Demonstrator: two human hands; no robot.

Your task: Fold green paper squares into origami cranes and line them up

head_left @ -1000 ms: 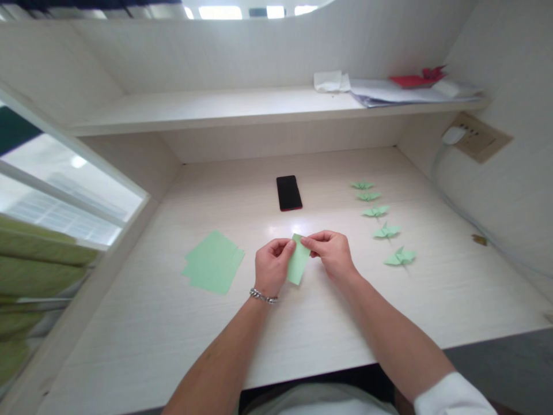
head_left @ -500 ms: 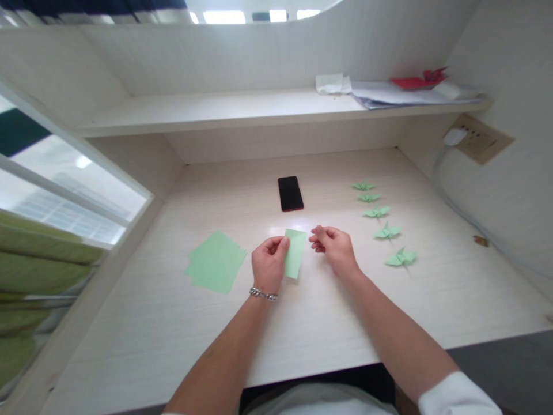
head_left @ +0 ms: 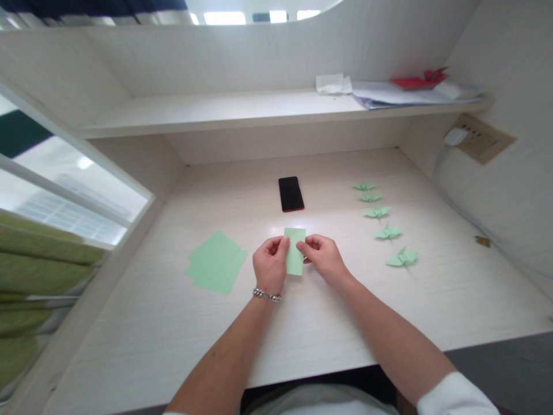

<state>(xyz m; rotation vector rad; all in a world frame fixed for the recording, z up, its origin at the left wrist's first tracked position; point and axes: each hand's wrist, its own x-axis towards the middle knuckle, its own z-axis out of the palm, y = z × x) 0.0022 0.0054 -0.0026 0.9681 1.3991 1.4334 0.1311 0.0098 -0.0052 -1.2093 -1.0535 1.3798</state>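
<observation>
A green sheet of paper, folded to a narrow upright rectangle, is held just above the desk between both hands. My left hand, with a chain bracelet at the wrist, pinches its left edge between thumb and fingers. On the right edge, my right hand grips it with the thumb in front and the fingers behind. Left of my hands lies a loose stack of green paper sheets. To the right, several folded green paper cranes sit in a slanting row.
Beyond my hands a black phone lies on the desk. A shelf above carries papers and a red folded paper piece. A charger is plugged in at the right wall, its cable trailing along the desk's edge.
My right hand has moved left and taken hold of the folded paper's right edge. The paper has turned slightly to stand straighter. My left hand keeps its pinch.
</observation>
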